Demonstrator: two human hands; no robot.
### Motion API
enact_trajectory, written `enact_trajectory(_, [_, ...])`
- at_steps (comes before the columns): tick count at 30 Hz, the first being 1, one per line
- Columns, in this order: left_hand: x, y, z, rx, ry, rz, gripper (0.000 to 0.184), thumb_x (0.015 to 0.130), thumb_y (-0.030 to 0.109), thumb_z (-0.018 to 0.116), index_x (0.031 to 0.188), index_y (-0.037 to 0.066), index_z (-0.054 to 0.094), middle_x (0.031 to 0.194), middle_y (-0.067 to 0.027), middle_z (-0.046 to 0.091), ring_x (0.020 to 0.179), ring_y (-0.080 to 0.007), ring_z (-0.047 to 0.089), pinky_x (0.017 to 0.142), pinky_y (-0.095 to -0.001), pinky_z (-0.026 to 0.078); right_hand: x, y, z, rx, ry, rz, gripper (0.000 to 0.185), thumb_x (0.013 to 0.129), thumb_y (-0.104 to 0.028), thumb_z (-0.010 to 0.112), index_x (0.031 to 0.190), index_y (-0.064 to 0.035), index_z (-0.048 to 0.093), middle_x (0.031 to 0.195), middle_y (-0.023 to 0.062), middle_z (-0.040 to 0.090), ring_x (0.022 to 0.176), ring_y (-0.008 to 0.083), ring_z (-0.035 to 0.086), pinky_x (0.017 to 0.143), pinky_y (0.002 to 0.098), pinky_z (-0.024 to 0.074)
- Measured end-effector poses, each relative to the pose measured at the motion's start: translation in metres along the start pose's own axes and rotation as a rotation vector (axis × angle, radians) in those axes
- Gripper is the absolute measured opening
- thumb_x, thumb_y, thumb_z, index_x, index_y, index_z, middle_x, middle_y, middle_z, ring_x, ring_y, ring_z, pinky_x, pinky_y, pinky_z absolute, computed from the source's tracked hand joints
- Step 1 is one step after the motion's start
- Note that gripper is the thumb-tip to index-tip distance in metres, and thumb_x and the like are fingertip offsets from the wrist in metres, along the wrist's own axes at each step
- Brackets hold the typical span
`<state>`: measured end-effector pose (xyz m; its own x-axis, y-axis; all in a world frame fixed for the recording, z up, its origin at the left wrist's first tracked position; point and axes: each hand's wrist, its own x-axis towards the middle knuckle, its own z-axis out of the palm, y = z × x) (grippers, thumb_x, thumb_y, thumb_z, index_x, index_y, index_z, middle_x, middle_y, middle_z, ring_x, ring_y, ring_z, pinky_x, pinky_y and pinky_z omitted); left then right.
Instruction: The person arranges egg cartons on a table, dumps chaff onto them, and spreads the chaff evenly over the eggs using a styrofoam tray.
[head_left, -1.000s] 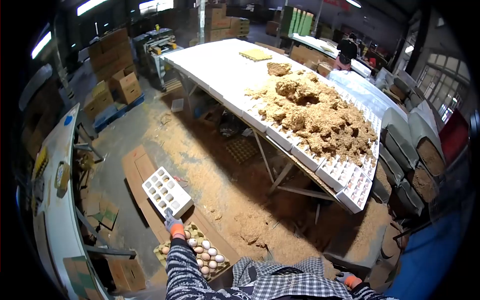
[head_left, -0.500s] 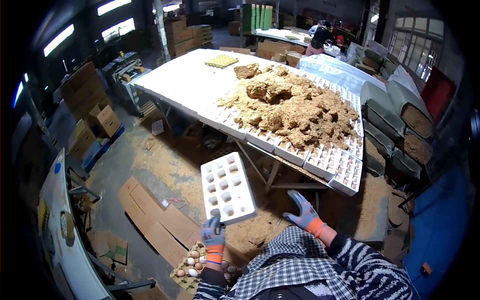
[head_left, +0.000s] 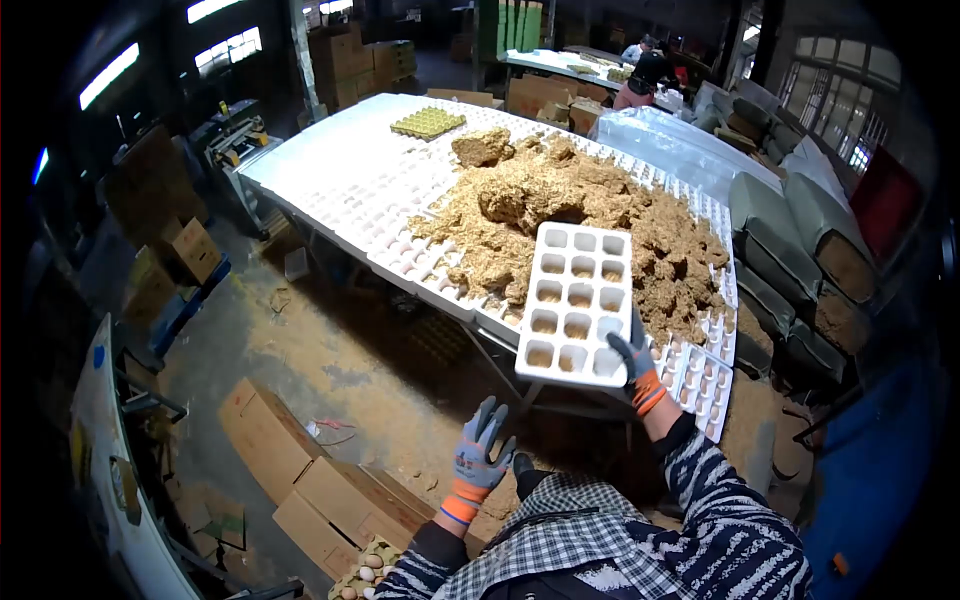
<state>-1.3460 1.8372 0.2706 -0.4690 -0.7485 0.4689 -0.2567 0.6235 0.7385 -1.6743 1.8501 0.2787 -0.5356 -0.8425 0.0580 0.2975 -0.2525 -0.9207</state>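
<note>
1. White tray (head_left: pixel 575 308) was held up, cells toward the camera, overlapping in view the near edge of the table (head_left: pixel 310 150).
2. The right hand (head_left: pixel 634 360) was closed on its right edge, near the lower corner.
3. The left hand (head_left: pixel 481 452) held nothing, fingers spread, apart from the tray's lower left corner.
4. A brown crumbly heap (head_left: pixel 600 200) lay toward the table's right edge.

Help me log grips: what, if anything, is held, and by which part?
The grey-and-orange gloved right hand holds the white rectangular foam-looking tray by its near right corner; the similarly gloved left hand holds nothing.
</note>
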Motion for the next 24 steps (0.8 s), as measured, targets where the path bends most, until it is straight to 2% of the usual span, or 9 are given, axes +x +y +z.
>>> enact_trajectory(5, [0.032,-0.057,-0.006,0.118,-0.127,-0.176,0.059,0.079,0.008,0.071,0.135,0.008,0.052,0.141,-0.0172,0.047,0.128,-0.036,0.046,0.106,-0.0398,0.04,0.157,-0.04,-0.111,-0.076,0.015,-0.158,0.065,0.083,-0.008,0.074,0.14,-0.0055,0.043,0.126,0.0063,0.058,0.111,0.0187,0.057,0.093,0.034,0.0496])
enact_trajectory(6, [0.03,-0.069,-0.011,0.158,-0.113,-0.228,0.059,0.079,0.009,0.071,0.134,0.008,0.052,0.14,-0.0175,0.047,0.128,-0.036,0.046,0.106,-0.0397,0.039,0.18,-0.037,-0.137,-0.254,0.067,-0.188,0.073,0.081,-0.014,0.077,0.143,-0.0053,0.04,0.135,0.0118,0.051,0.123,0.0244,0.05,0.101,0.0363,0.0437])
enact_trajectory(8, [0.029,-0.08,-0.027,0.214,-0.095,-0.338,0.063,0.077,0.01,0.072,0.136,0.01,0.051,0.138,-0.0173,0.049,0.126,-0.0367,0.047,0.106,-0.041,0.04,0.229,-0.002,-0.213,-1.054,0.379,-0.283,0.081,0.077,-0.021,0.078,0.145,-0.0082,0.037,0.145,0.0184,0.039,0.134,0.0328,0.039,0.108,0.0391,0.0362])
enact_trajectory(9, [0.025,-0.088,-0.035,0.227,-0.096,-0.337,0.063,0.077,0.01,0.072,0.136,0.01,0.051,0.138,-0.0173,0.049,0.126,-0.0367,0.047,0.106,-0.041,0.04,0.221,-0.025,-0.185,-1.315,0.494,-0.244,0.085,0.075,-0.025,0.078,0.148,-0.0131,0.034,0.15,0.0221,0.031,0.138,0.0389,0.029,0.112,0.042,0.03])
enact_trajectory(10, [0.019,-0.097,-0.044,0.25,-0.086,-0.394,0.062,0.076,0.01,0.072,0.135,0.009,0.051,0.137,-0.0173,0.049,0.126,-0.0365,0.047,0.106,-0.0409,0.039,0.22,-0.038,-0.167,-1.523,0.515,-0.328,0.083,0.078,-0.028,0.074,0.149,-0.017,0.033,0.15,0.0216,0.031,0.139,0.0375,0.028,0.114,0.0437,0.0266])
enact_trajectory(13, [0.01,-0.104,-0.065,0.26,-0.088,-0.521,0.061,0.076,0.009,0.073,0.133,0.009,0.052,0.136,-0.0171,0.05,0.125,-0.0362,0.047,0.105,-0.0409,0.039,0.201,-0.079,-0.07,-1.661,0.443,-0.347,0.085,0.078,-0.039,0.071,0.149,-0.0181,0.031,0.153,0.0186,0.026,0.141,0.0371,0.025,0.116,0.0498,0.02])
enact_trajectory(18, [0.017,-0.099,-0.09,0.366,-0.17,-0.584,0.06,0.076,0.012,0.073,0.132,0.009,0.053,0.134,-0.0162,0.051,0.125,-0.035,0.047,0.105,-0.04,0.04,0.244,-0.045,-0.029,-1.769,0.343,0.173,0.097,0.076,-0.067,0.062,0.153,-0.0199,0.025,0.157,0.0147,0.021,0.145,0.0377,0.014,0.118,0.0498,0.0126])
enact_trajectory(21, [0.029,-0.119,-0.103,0.346,-0.219,-0.642,0.059,0.077,0.016,0.072,0.133,0.011,0.053,0.134,-0.0161,0.051,0.125,-0.0351,0.047,0.105,-0.0397,0.04,0.242,-0.056,-0.002,-1.948,0.283,0.264,0.096,0.077,-0.068,0.061,0.152,-0.0201,0.027,0.157,0.0174,0.022,0.145,0.0415,0.014,0.116,0.0552,0.0129])
enact_trajectory(24, [0.047,-0.144,-0.118,0.378,-0.23,-0.602,0.058,0.078,0.019,0.071,0.133,0.012,0.053,0.135,-0.0158,0.051,0.125,-0.0348,0.047,0.105,-0.0396,0.04,0.249,-0.058,-0.004,-1.907,0.267,0.316,0.093,0.076,-0.065,0.064,0.15,-0.0199,0.031,0.154,0.0177,0.027,0.144,0.0376,0.018,0.116,0.054,0.0156])
